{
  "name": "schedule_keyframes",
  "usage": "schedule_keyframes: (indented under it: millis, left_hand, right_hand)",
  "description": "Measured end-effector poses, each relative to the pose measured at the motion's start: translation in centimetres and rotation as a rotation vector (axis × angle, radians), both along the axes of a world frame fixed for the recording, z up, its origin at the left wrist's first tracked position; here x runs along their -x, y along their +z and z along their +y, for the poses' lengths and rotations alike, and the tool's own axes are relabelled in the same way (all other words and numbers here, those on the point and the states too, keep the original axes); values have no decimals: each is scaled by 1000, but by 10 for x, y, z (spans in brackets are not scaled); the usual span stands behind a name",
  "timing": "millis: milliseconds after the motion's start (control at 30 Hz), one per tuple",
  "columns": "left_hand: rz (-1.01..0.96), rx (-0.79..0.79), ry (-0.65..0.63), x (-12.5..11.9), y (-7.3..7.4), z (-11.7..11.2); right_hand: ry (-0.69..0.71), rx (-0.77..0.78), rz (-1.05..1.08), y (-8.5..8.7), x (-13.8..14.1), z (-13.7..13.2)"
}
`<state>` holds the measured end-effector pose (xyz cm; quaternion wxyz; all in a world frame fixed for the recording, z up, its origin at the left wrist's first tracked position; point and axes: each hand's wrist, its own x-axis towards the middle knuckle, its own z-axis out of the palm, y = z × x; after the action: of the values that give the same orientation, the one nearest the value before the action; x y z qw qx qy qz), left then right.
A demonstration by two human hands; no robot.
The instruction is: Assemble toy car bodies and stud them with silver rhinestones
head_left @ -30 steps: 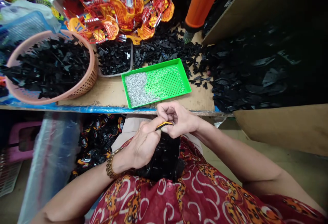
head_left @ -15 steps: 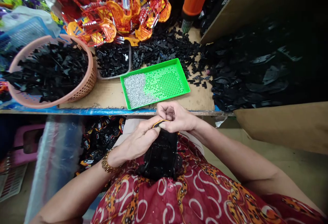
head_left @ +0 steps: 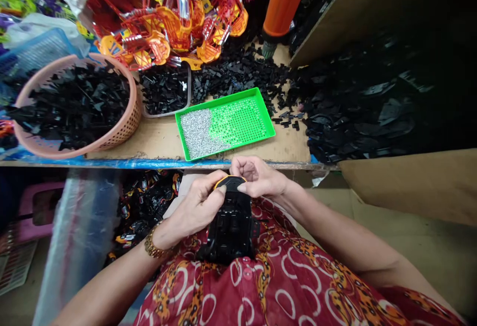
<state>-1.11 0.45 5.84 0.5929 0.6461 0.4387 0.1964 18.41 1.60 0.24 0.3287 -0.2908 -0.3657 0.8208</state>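
Observation:
A black plastic toy car body (head_left: 231, 221) with an orange-edged front end rests on my lap against the patterned red garment. My left hand (head_left: 199, 199) grips the left side of that front end, thumb pressed on the black top. On the other side, my right hand (head_left: 261, 177) pinches the right corner, its thumb on the black face and its other fingers curled. Whether a small part sits inside those curled fingers is hidden. Just beyond my hands, a green perforated tray (head_left: 266, 117) holds many small silvery pins or screws at its left end.
A pink basket (head_left: 136, 97) full of black parts stands left, beside a clear container (head_left: 166, 90) of small black pieces. Orange and red toy shells (head_left: 175, 23) are heaped behind. An orange post (head_left: 286, 3) rises at the back. Cardboard (head_left: 410, 182) edges the right-hand pile.
The car's front end has tilted so its black top now shows between my thumbs. My right hand has shifted slightly down and right, my left thumb slightly left.

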Motion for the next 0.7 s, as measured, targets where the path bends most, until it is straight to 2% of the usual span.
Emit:
schedule_keyframes:
  millis: [133,333,400,533,700]
  left_hand:
    - [-76,43,12,0,-5,-1]
    - [-251,329,292,0,-13,11]
    - [-295,369,339,1,-15,16]
    - [-323,351,345,5,-21,23]
    - [-317,197,269,11,-29,29]
  right_hand:
    - [-41,23,23,-7,5,-5]
    - [-232,-23,7,-1,9,3]
    - [-248,-35,14,3,8,6]
    - [-234,-118,12,9,7,8]
    - [-232,-130,-25,9,10,13]
